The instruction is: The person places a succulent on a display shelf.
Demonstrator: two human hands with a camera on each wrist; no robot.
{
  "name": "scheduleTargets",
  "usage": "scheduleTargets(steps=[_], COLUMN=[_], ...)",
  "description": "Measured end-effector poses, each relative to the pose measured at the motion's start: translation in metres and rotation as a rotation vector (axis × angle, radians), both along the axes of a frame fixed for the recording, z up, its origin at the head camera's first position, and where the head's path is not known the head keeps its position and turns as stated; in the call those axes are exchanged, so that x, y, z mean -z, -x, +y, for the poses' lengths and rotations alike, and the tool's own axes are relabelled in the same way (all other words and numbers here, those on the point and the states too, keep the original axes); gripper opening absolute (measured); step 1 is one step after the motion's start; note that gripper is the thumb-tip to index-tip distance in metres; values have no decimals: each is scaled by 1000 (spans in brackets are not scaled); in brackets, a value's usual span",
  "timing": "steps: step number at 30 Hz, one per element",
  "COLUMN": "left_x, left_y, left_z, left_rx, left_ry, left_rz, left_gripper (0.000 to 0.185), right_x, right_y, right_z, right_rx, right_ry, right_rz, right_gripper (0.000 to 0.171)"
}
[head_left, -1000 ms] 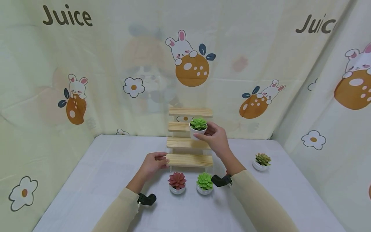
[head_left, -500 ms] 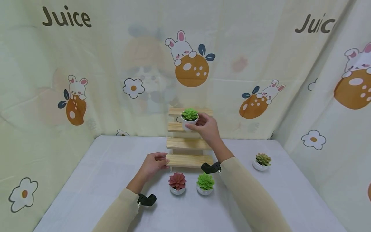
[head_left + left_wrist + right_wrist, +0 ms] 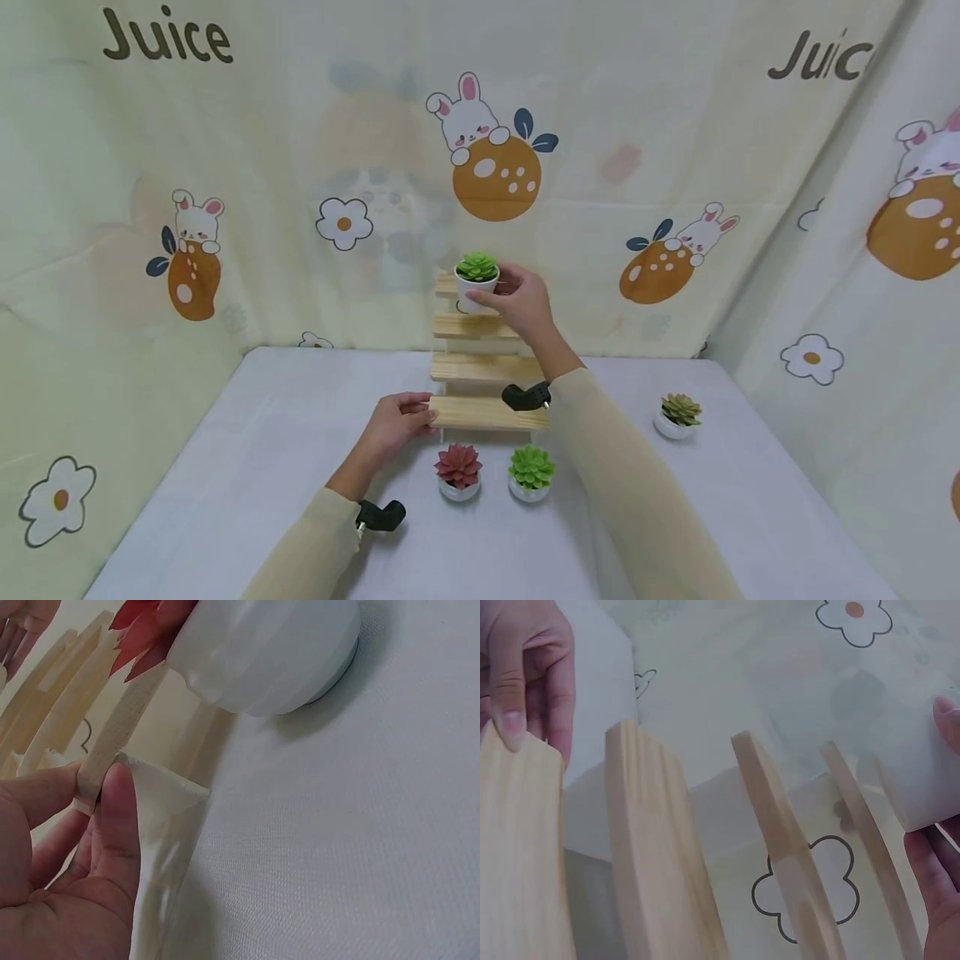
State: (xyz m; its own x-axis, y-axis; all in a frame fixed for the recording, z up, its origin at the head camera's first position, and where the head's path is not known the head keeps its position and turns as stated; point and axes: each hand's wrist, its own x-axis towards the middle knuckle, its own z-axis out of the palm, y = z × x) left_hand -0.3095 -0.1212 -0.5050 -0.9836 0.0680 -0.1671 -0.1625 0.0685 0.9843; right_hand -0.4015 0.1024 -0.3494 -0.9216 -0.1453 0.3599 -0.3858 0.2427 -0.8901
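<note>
Nearest to us, at 6 o'clock on the white table (image 3: 247, 467), sit two little potted plants side by side: a red succulent (image 3: 458, 472) and a green succulent (image 3: 531, 472). They wait just in front of the wooden step shelf (image 3: 489, 369). A third plant, a brownish-green succulent (image 3: 678, 416), sits well apart at 3 o'clock.

A bit farther, our left hand (image 3: 393, 427) pinches the left end of the bottom step between thumb and fingers to keep the shelf steady.

Farthest, at 12 o'clock, our right hand (image 3: 521, 302) is wrapped around the white pot of a bright green succulent (image 3: 477, 280) and holds it at the top step, near its left end. We cannot tell if the pot rests on the wood yet.

We think one plant is almost in place. Three plants are left on the table, and the three lower steps are bare.
</note>
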Motion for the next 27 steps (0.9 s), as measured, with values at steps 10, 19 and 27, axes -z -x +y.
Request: scheduleTargets(steps=[10,19,27], left_x=[-3,-2,-2], left_y=[2,1,2], left_z=[-1,-3,0], left_rx=[1,-4,12], left_ry=[-6,7,21], left_rz=[9,1,-7], left_gripper=[40,40,41], right_x=[-6,0,-2], right_y=[23,39,40], right_z=[-12,-30,-34], right_rx=[2,29,119], right_ry=[6,32,-1], right_rz=[-26,-59,-78], right_gripper=[63,61,59])
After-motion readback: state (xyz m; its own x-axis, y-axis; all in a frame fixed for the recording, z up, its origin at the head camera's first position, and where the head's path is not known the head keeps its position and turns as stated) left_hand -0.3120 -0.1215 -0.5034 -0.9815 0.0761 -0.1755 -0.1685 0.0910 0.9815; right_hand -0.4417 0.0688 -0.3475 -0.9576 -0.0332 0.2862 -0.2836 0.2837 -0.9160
